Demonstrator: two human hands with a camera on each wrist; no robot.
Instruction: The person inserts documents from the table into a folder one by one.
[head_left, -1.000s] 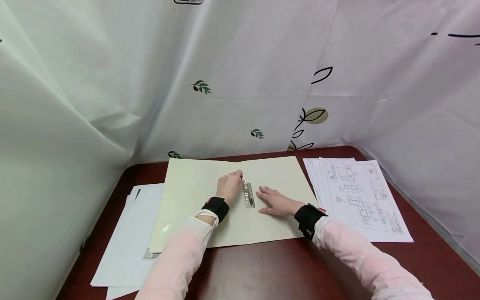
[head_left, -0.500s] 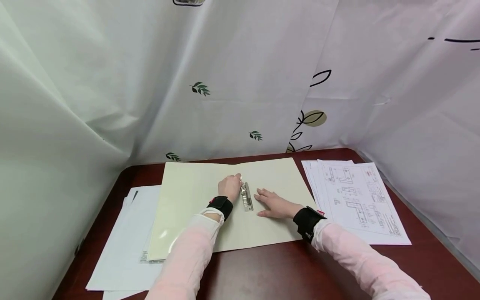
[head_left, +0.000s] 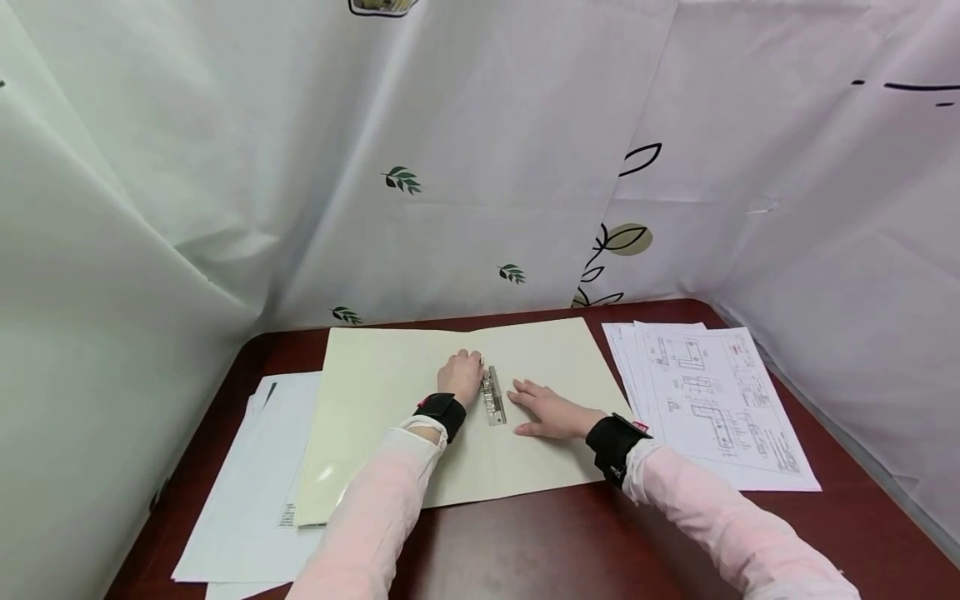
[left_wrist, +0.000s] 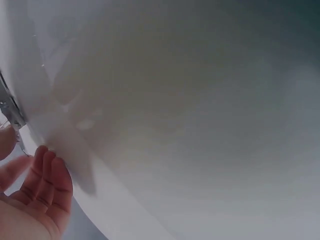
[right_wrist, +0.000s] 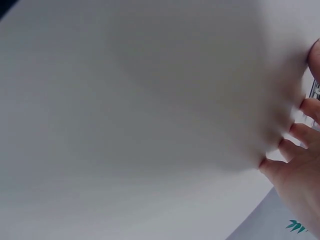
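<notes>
An open cream file folder lies spread on the table. Near its crease is a metal lever clip. My left hand is at the clip's far left end, its fingers bent over a small metal part there. In the left wrist view the thumb and forefinger close in on the end of the clip, and the other fingers rest on the folder surface. My right hand lies with spread fingers on the folder's right half, just beside the clip. In the right wrist view its fingertips touch the sheet.
White papers lie at the left, partly under the folder. On the right is a stack of printed technical drawings. The dark red table shows in front of the folder. White patterned curtains hang behind and at both sides.
My left hand shifted slightly toward the clip's end, and a raised metal lever seen at its fingertips half a second ago is now lower. The right hand stays in place; the view tilts slightly.
</notes>
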